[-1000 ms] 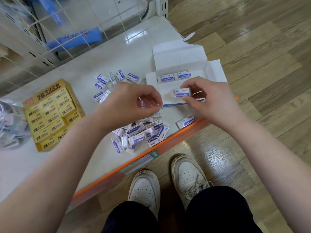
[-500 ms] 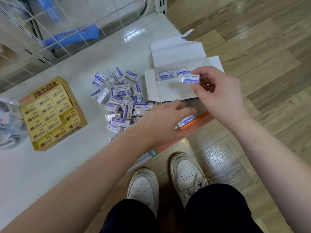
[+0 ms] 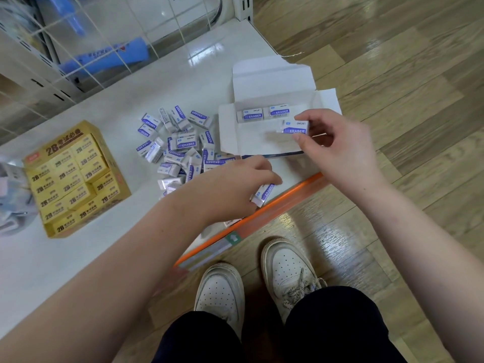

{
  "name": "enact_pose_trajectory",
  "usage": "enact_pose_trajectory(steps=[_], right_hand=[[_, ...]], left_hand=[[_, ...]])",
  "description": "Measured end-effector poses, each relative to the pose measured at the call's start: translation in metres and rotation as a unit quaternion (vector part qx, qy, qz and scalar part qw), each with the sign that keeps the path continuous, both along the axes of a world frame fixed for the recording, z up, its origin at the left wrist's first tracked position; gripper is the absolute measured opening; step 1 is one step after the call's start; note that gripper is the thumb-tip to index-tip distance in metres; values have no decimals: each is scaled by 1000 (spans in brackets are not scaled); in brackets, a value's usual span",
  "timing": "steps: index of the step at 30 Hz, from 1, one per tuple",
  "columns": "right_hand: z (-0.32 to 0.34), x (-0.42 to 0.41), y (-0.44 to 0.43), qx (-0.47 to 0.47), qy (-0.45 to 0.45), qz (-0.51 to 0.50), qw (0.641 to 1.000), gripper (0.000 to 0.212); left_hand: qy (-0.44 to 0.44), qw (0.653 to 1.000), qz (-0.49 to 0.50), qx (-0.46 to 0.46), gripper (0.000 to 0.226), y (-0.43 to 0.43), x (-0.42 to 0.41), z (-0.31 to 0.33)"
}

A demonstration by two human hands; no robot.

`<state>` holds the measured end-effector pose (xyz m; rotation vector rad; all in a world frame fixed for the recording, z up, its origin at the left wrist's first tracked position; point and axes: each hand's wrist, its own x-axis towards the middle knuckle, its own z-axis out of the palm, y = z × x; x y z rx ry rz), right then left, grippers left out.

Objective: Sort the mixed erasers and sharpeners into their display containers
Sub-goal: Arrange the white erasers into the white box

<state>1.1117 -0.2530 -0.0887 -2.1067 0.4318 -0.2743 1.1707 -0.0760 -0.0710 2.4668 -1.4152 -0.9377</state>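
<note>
Right hand (image 3: 337,150) is pinching an eraser (image 3: 292,127), likely light and stiff, by one end over the box (image 3: 262,142), left hand (image 3: 235,187) gripping a second eraser (image 3: 264,193).

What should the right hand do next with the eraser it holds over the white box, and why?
Probably lower the held eraser into the white box, next to the two erasers lined up along its far wall. The right hand pinches it just beside that row, and the left hand grips a loose eraser.

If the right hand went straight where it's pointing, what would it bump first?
The right hand, pinching an eraser, probably meets the two erasers lined up in the white box; depth unclear.
</note>
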Motion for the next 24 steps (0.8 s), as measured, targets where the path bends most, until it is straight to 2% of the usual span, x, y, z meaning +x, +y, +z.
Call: enact_pose_trajectory(steps=[4, 7, 10, 15, 19, 24], right_hand=[[-1, 0, 0, -4, -1, 1, 1000, 23], [-1, 0, 0, -9, -12, -1, 1000, 24], [0, 1, -4, -47, -43, -8, 998, 22], [9, 17, -28, -153, -35, -12, 987, 28], [8, 36, -39, -282, 15, 9, 959, 28], [-4, 35, -34, -295, 44, 39, 954, 29]], left_hand=[[-15, 999, 21, -22, 51, -1, 2, -3], [4, 996, 48, -81, 51, 5, 1, 1], [-28, 984, 65, -163, 51, 7, 3, 10], [-104, 962, 136, -211, 50, -13, 31, 23], [-122, 973, 136, -138, 49, -30, 51, 10], [-140, 981, 121, -61, 48, -27, 55, -4]])
